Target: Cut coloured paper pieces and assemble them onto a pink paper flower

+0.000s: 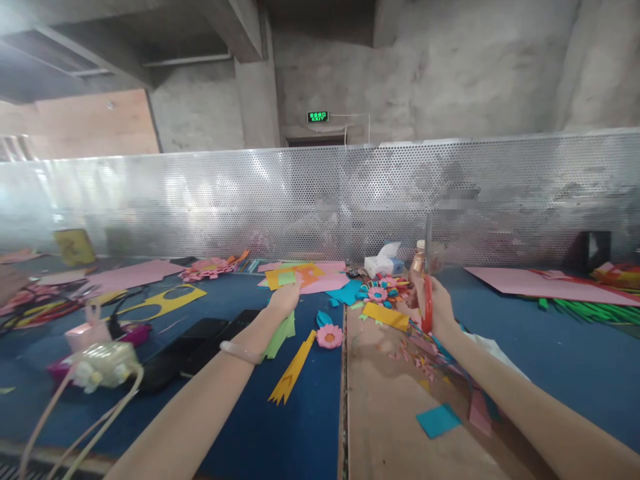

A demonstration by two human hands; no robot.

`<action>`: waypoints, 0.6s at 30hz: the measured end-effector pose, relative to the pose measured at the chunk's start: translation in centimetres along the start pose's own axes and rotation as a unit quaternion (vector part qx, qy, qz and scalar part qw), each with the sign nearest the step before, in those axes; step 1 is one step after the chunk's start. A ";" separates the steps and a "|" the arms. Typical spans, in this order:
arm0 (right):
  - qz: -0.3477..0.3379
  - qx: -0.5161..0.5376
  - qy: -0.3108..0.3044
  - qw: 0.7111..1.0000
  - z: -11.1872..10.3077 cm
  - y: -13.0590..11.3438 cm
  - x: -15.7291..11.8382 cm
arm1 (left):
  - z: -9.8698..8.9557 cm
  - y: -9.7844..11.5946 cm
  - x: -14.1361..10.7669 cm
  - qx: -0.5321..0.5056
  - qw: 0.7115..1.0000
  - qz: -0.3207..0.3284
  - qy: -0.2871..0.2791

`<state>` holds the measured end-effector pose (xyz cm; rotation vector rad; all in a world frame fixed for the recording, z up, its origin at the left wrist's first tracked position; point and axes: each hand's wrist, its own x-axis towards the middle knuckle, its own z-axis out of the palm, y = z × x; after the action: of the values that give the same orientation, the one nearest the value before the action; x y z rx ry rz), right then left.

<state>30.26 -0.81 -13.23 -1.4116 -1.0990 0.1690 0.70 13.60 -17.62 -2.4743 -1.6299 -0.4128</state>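
My left hand (285, 299) reaches over the far side of the blue table, its fingers bent and partly hidden. At its fingertips is a small light green paper (287, 278), in front of orange and pink sheets. My right hand (440, 303) grips scissors (428, 308) by the red handle, with the blades pointing up. Beneath my left forearm lie green paper strips (278, 339). Between my arms are a yellow paper ribbon (295, 370) with notched ends and a pink paper flower (330, 337). A yellow strip (385, 317) lies left of my right hand.
A blue paper square (439, 421) and pink scraps lie on the brown board (380, 427). Two dark phones (185, 350) and a clear pouch (103, 365) are at left. A tissue box (384, 265) and bottle (418, 257) stand before the perforated metal partition (225, 200).
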 end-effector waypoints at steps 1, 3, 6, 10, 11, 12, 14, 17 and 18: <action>0.008 -0.002 -0.002 1.000 0.0 -0.2 -0.1 | 0.1 0.0 0.0 -0.001 1.000 0.002 0.002; 0.011 -0.009 -0.007 1.000 0.0 -0.3 -0.4 | 0.2 -0.1 0.1 -0.002 1.000 0.008 0.008; -0.009 -0.033 -0.015 0.999 0.2 -0.3 -0.8 | 0.4 -0.2 0.1 -0.006 1.000 0.023 0.014; -0.029 -0.047 -0.037 0.998 0.5 -0.5 -1.4 | 0.5 -0.4 0.1 -0.015 0.999 0.046 0.019; -0.031 -0.045 -0.042 0.998 0.6 -0.6 -1.6 | 0.6 -0.4 0.1 -0.017 0.998 0.050 0.018; -0.031 -0.043 -0.045 0.998 0.6 -0.7 -1.7 | 0.6 -0.5 0.2 -0.019 0.998 0.054 0.017; -0.026 -0.038 -0.043 0.998 0.8 -1.0 -2.1 | 0.7 -0.5 0.3 -0.024 0.998 0.058 0.013; -0.012 -0.035 -0.036 0.999 1.0 -1.4 -2.7 | 0.8 -0.5 0.4 -0.034 0.998 0.058 0.004; -0.008 -0.035 -0.037 0.999 1.2 -1.4 -2.8 | 0.8 -0.4 0.4 -0.038 0.998 0.057 0.002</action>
<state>27.25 -2.27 -13.72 -1.4692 -1.1861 0.1739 0.57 14.37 -18.25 -2.6033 -1.4898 -0.4719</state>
